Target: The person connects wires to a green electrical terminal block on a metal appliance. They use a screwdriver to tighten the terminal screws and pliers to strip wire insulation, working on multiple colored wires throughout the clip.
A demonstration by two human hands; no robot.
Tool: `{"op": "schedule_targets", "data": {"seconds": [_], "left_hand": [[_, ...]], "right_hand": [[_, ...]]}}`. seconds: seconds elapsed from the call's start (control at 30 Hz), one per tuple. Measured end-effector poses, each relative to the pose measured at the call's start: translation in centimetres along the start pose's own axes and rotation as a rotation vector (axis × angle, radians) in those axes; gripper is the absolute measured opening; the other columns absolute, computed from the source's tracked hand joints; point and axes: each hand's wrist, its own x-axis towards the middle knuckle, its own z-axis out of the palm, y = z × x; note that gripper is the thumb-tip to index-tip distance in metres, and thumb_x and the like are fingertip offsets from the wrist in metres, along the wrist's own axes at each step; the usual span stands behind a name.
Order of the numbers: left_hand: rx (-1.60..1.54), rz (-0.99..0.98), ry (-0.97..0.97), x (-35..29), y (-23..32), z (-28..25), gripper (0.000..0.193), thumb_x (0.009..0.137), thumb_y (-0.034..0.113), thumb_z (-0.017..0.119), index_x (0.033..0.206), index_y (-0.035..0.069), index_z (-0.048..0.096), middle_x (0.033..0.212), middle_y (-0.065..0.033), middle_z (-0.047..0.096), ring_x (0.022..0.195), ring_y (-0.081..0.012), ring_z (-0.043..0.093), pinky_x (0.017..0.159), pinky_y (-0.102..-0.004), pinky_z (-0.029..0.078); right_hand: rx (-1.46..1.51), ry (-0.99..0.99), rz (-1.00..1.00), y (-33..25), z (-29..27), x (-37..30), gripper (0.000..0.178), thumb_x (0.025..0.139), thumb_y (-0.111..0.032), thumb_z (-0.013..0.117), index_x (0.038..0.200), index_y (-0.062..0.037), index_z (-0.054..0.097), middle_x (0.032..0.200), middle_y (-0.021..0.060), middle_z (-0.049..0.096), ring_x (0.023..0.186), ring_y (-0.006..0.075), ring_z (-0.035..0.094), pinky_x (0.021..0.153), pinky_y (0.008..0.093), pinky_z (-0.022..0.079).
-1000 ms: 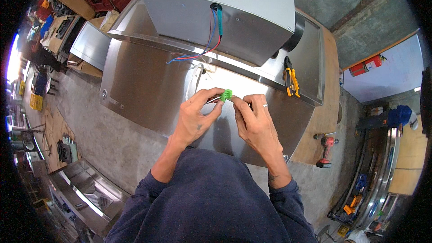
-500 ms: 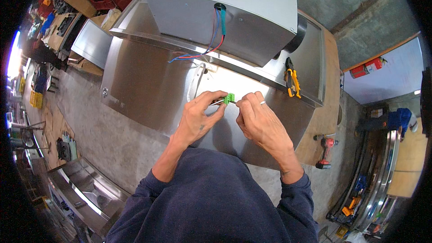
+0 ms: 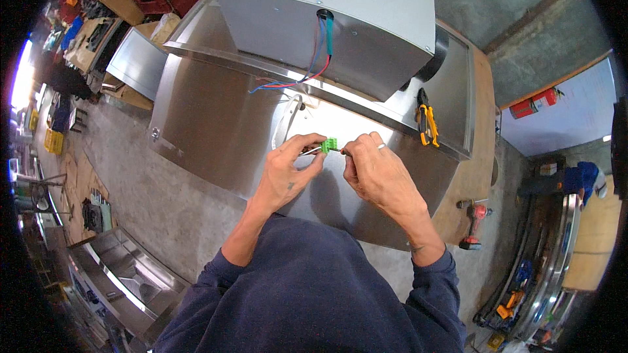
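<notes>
My left hand (image 3: 286,168) pinches a small green terminal block (image 3: 329,145) between thumb and fingertips, with a pale wire (image 3: 313,150) running into it from the left. Closed around a thin screwdriver (image 3: 337,150), my right hand (image 3: 379,167) hides most of the tool; only a short dark shaft and a bit of red show. Its tip meets the right side of the block. Both hands are above a stainless steel panel (image 3: 209,114). Just beyond them, a white cable (image 3: 283,124) loops near a hole in the metal.
A metal housing (image 3: 327,46) stands at the far side, with red and blue wires (image 3: 297,83) hanging from it. Yellow-handled pliers (image 3: 427,117) lie to the right. A red cordless drill (image 3: 474,225) rests on the wooden board (image 3: 451,219). A steel sink unit (image 3: 124,274) stands at lower left.
The green block has turned slightly in my left fingers and shifted a little left. More of the screwdriver shaft shows between it and my right hand. The whole view has shifted slightly.
</notes>
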Motion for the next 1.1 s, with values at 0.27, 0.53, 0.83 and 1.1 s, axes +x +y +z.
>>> {"op": "schedule_targets", "data": {"seconds": [0.27, 0.53, 0.83, 1.1], "left_hand": [[0.008, 0.019, 0.024, 0.3, 0.3, -0.2, 0.031, 0.094, 0.003, 0.08, 0.124, 0.0, 0.075, 0.114, -0.0151, 0.079, 0.1, -0.0241, 0.079, 0.089, -0.0357, 0.063], [0.01, 0.002, -0.009, 0.4, 0.0, -0.3, 0.033, 0.093, 0.003, 0.08, 0.125, 0.0, 0.074, 0.113, -0.0152, 0.079, 0.102, -0.0237, 0.079, 0.089, -0.0353, 0.062], [0.004, 0.006, 0.009, 0.3, 0.0, -0.4, 0.032, 0.092, 0.003, 0.081, 0.124, 0.0, 0.075, 0.112, -0.0151, 0.079, 0.101, -0.0241, 0.079, 0.089, -0.0356, 0.062], [0.004, -0.01, 0.0, 0.0, -0.1, -0.2, 0.032, 0.092, 0.003, 0.081, 0.123, 0.001, 0.075, 0.112, -0.0137, 0.078, 0.1, -0.0237, 0.079, 0.089, -0.0355, 0.062]], "right_hand": [[-0.131, 0.048, -0.024, -0.3, -0.3, 0.5, 0.022, 0.095, -0.008, 0.073, 0.112, -0.0002, 0.06, 0.096, 0.0132, 0.057, 0.09, 0.032, 0.06, 0.078, 0.0449, 0.054], [-0.07, 0.0, -0.031, 0.9, 0.4, -0.2, 0.024, 0.091, -0.01, 0.073, 0.11, 0.0001, 0.061, 0.096, 0.0135, 0.057, 0.093, 0.0322, 0.06, 0.082, 0.0452, 0.051], [-0.048, 0.011, -0.022, 0.3, 0.0, 0.3, 0.019, 0.096, -0.012, 0.074, 0.104, -0.001, 0.062, 0.095, 0.0134, 0.057, 0.09, 0.0311, 0.061, 0.076, 0.044, 0.054], [-0.149, 0.037, -0.021, 0.2, 0.2, 0.3, 0.023, 0.093, -0.014, 0.076, 0.105, -0.0007, 0.061, 0.096, 0.0146, 0.057, 0.093, 0.0326, 0.061, 0.08, 0.0456, 0.054]]}}
